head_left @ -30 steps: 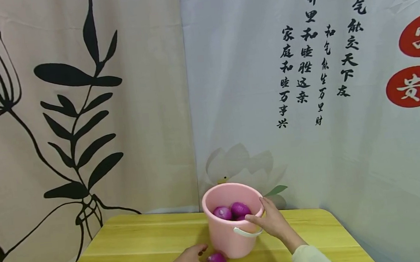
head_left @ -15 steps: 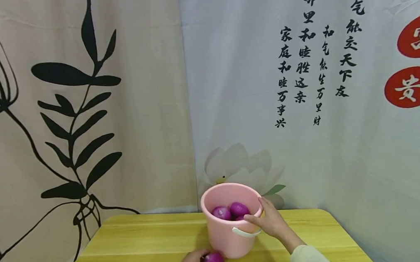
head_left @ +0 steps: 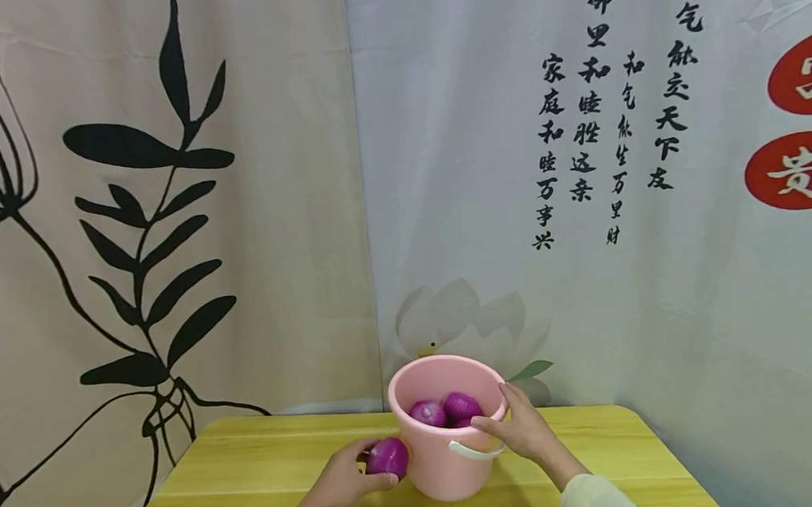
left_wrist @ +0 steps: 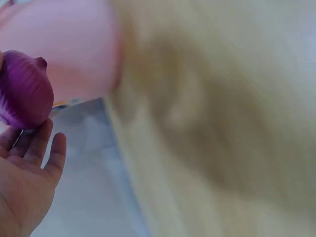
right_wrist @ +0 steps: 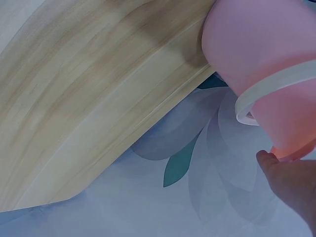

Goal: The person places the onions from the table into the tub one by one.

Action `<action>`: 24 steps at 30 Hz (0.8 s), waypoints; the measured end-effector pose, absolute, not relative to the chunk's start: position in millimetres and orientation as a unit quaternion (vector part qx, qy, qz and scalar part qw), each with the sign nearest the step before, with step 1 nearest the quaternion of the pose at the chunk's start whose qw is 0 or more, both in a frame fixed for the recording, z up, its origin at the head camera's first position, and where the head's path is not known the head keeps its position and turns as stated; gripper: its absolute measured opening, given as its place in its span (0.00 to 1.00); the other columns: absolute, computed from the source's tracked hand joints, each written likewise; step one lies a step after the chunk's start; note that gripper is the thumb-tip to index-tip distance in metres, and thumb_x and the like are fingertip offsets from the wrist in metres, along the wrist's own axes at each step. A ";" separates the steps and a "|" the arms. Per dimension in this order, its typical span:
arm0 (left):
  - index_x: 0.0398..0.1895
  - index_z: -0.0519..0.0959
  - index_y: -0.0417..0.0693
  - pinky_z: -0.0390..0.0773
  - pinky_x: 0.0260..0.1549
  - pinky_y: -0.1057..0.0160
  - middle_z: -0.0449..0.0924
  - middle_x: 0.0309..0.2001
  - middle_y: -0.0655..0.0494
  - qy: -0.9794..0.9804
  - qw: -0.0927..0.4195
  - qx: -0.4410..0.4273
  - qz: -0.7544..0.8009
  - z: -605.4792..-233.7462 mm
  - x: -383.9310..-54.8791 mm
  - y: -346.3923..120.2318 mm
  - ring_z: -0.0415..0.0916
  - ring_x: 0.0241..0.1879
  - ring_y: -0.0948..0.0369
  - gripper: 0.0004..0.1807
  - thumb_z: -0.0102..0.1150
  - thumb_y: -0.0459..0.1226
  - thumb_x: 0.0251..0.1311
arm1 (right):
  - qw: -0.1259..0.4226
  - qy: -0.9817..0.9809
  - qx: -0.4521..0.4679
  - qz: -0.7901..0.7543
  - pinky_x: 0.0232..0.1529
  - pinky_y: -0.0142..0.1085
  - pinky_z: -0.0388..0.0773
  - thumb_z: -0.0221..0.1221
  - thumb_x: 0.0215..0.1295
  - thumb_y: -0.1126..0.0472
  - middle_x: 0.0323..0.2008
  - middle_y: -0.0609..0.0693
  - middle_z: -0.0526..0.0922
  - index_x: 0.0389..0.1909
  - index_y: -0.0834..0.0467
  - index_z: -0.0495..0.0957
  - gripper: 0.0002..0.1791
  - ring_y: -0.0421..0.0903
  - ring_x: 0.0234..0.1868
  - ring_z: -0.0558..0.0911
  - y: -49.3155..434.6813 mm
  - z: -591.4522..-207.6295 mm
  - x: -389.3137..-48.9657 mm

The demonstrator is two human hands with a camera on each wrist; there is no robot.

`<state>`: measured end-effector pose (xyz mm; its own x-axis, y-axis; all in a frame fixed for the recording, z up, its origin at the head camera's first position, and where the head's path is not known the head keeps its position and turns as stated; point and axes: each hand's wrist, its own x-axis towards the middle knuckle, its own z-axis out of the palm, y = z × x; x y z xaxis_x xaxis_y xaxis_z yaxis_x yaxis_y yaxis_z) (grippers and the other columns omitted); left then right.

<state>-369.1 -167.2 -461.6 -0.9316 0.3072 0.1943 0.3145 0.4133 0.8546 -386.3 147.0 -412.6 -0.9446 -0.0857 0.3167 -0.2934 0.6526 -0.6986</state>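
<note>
My left hand [head_left: 341, 478] grips a red onion [head_left: 388, 459] and holds it in the air just left of the pink bucket [head_left: 441, 472]. Up close in the left wrist view, fingertips support the purple onion [left_wrist: 25, 94], its stub pointing toward the bucket side. My right hand [head_left: 528, 429] grips the bucket's right rim, thumb at the front and fingers at the far side. Inside the bucket lie several red onions [head_left: 462, 405], one of them mostly hidden by the front wall. The right wrist view shows the bucket's white handle [right_wrist: 276, 85] hanging down.
The bucket stands on a yellow wooden table [head_left: 272, 466] toward its back edge. Directly behind hangs a pale cloth backdrop [head_left: 287, 215] printed with plants and writing. Bare tabletop extends left of the bucket and to the right of my right forearm.
My left hand closed round the onion on the table, then lifted it up and slightly left, beside the bucket. The right hand and bucket stayed in place.
</note>
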 end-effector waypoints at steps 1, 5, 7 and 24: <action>0.57 0.69 0.45 0.77 0.39 0.56 0.71 0.50 0.48 -0.842 0.006 -0.179 -0.510 -455.0 -370.6 -169.2 0.70 0.46 0.52 0.38 0.68 0.51 0.42 | 0.129 -0.899 0.107 0.404 0.58 0.57 0.57 0.61 0.46 0.35 0.64 0.63 0.55 0.67 0.64 0.52 0.55 0.61 0.62 0.59 147.0 -412.7 -386.3; 0.58 0.68 0.46 0.77 0.37 0.58 0.72 0.50 0.49 -0.836 0.044 -0.179 -0.517 -428.6 -378.3 -172.7 0.70 0.47 0.52 0.39 0.68 0.51 0.43 | 0.129 -0.895 0.112 0.411 0.58 0.57 0.57 0.62 0.45 0.35 0.64 0.63 0.55 0.67 0.64 0.52 0.56 0.60 0.62 0.59 147.3 -412.9 -385.9; 0.58 0.68 0.46 0.77 0.37 0.59 0.72 0.49 0.49 -0.833 0.067 -0.181 -0.518 -415.5 -382.0 -170.9 0.70 0.46 0.53 0.39 0.69 0.50 0.42 | 0.131 -0.895 0.113 0.411 0.58 0.57 0.57 0.62 0.46 0.35 0.65 0.63 0.55 0.67 0.65 0.51 0.56 0.60 0.63 0.59 147.9 -412.6 -386.0; 0.61 0.66 0.49 0.74 0.46 0.54 0.73 0.51 0.54 -0.849 0.059 -0.227 -0.473 -367.6 -405.5 -105.5 0.72 0.48 0.54 0.38 0.66 0.50 0.46 | 0.133 -0.893 0.126 0.411 0.56 0.54 0.62 0.62 0.46 0.35 0.63 0.60 0.60 0.67 0.62 0.53 0.54 0.58 0.60 0.63 144.1 -410.6 -385.6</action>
